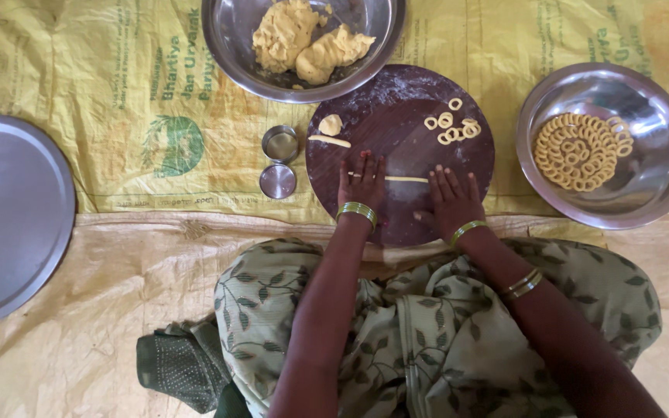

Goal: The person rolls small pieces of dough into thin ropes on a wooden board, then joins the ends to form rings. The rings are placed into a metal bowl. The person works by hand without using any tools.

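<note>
Under your flat palms, you are rolling a thin dough rope (406, 179) on the round dark board (396, 224); your left hand (361, 184) and right hand (452, 200) are lying open, pressing rather than grasping, the rope spanning between them. Beyond your fingertips finished rings (451, 128) are waiting. Judging by those, you are needing even thickness before curling.
</note>
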